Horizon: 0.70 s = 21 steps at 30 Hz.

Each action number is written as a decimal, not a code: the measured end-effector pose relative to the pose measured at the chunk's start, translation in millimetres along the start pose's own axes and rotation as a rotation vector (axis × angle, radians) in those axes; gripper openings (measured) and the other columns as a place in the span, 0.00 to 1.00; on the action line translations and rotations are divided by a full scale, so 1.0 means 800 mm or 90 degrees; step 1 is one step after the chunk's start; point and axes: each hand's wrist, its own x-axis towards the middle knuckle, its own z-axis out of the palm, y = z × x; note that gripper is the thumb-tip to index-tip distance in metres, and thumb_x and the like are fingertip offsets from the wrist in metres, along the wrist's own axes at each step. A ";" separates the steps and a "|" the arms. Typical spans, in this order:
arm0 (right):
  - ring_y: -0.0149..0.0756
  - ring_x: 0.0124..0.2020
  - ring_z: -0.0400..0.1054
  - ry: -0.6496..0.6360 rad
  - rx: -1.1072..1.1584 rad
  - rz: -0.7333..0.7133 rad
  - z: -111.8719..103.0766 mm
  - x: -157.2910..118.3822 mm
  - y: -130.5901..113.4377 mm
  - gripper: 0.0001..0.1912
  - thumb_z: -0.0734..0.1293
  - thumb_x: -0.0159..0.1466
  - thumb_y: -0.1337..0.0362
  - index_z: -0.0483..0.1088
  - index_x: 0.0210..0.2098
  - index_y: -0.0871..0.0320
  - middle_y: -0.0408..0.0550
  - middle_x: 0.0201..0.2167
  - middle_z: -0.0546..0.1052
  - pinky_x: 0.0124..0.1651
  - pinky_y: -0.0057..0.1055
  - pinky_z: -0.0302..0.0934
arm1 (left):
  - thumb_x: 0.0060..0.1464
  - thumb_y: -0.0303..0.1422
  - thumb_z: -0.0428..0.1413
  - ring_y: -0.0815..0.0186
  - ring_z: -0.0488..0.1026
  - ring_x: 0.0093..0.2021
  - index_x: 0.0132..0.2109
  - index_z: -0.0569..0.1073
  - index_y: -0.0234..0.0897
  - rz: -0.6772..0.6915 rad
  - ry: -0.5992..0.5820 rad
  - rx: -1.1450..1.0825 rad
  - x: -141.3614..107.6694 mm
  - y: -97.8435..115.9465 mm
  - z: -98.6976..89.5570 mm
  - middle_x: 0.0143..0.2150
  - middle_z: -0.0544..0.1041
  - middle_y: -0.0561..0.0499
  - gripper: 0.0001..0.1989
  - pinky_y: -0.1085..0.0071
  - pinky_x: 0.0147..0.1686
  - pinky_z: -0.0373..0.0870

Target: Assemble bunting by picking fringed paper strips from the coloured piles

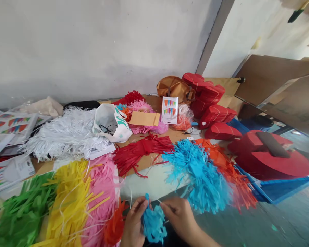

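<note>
A blue paper tassel (154, 224) hangs at the bottom centre, its fringe pointing down. My left hand (135, 219) is closed around the tassel's twisted top. To its right, my right hand (181, 216) pinches a thin white string (159, 201) beside the tassel. An orange tassel (115, 221) lies just left of my left hand. Beyond my hands are a pile of blue fringed paper (195, 171) and a dark red fringed bundle (141, 151) tied at its middle.
Pink (103, 192), yellow (69, 199) and green fringe (26, 209) lie at left, with white fringe (64, 133) behind. A white bag (110, 121) and printed card (169, 110) stand farther back. Red paper stacks (270, 156) rest over a blue crate (285, 190) at right.
</note>
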 end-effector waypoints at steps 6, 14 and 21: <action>0.28 0.20 0.53 -0.102 -0.020 -0.077 -0.007 0.007 -0.009 0.24 0.58 0.69 0.56 0.67 0.19 0.57 0.40 0.17 0.64 0.27 0.26 0.46 | 0.34 0.41 0.71 0.68 0.73 0.28 0.33 0.71 0.38 0.037 -0.078 0.039 0.004 -0.004 -0.001 0.27 0.77 0.55 0.22 0.74 0.30 0.70; 0.32 0.26 0.66 -0.194 0.010 0.026 -0.008 0.014 -0.019 0.11 0.65 0.62 0.62 0.69 0.43 0.56 0.40 0.25 0.74 0.28 0.23 0.53 | 0.37 0.37 0.68 0.58 0.77 0.35 0.35 0.70 0.42 0.378 0.036 0.332 -0.008 -0.017 -0.006 0.31 0.77 0.49 0.18 0.65 0.39 0.70; 0.36 0.34 0.69 -0.012 0.140 -0.009 0.023 0.017 0.018 0.13 0.63 0.64 0.56 0.70 0.28 0.57 0.48 0.31 0.75 0.38 0.29 0.62 | 0.41 0.37 0.67 0.52 0.74 0.38 0.35 0.76 0.43 0.419 -0.028 0.505 -0.002 -0.024 -0.026 0.32 0.78 0.45 0.12 0.61 0.42 0.68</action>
